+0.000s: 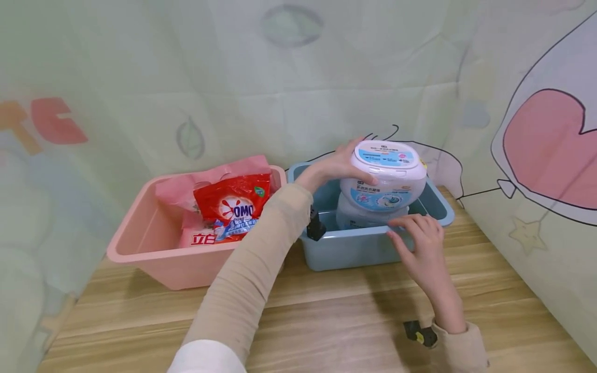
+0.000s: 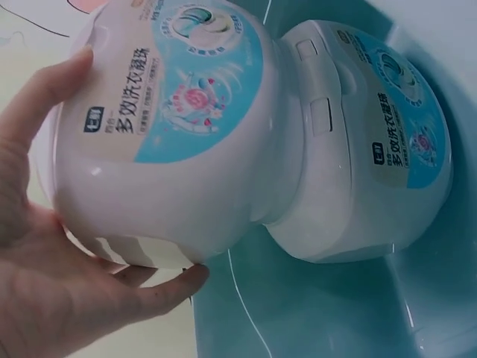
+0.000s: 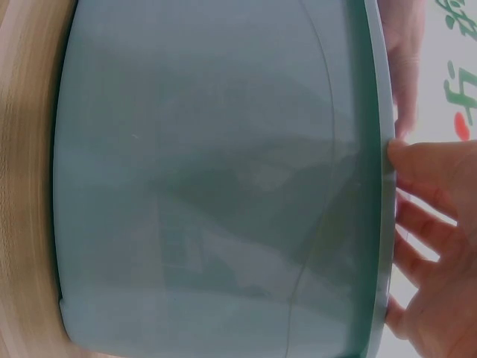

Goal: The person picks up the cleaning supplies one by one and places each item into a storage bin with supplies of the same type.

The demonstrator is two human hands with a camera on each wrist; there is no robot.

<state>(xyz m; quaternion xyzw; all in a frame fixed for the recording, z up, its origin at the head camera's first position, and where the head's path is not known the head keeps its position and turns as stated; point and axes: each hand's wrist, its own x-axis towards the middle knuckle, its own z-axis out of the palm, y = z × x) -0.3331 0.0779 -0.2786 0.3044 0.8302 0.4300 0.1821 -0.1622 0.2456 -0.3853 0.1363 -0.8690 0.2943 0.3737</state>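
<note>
My left hand (image 1: 338, 165) grips a white laundry-pod tub (image 1: 389, 176) from its left side, thumb across the front and fingers around the back. This tub sits over a second, similar tub (image 2: 365, 142), which stands inside the blue bin (image 1: 354, 256). In the left wrist view the two tubs meet end to end, their blue labels facing the same way. My right hand (image 1: 422, 243) pinches the front rim of the blue bin near its right end, thumb outside and fingers over the edge. In the right wrist view that hand (image 3: 440, 239) lies along the rim.
To the left, a pink bin (image 1: 186, 264) holds a red OMO detergent bag (image 1: 235, 204) and pink packages (image 1: 196, 235). Both bins stand on a wood-grain table (image 1: 326, 311), against a printed curtain (image 1: 224, 93) at the back and sides.
</note>
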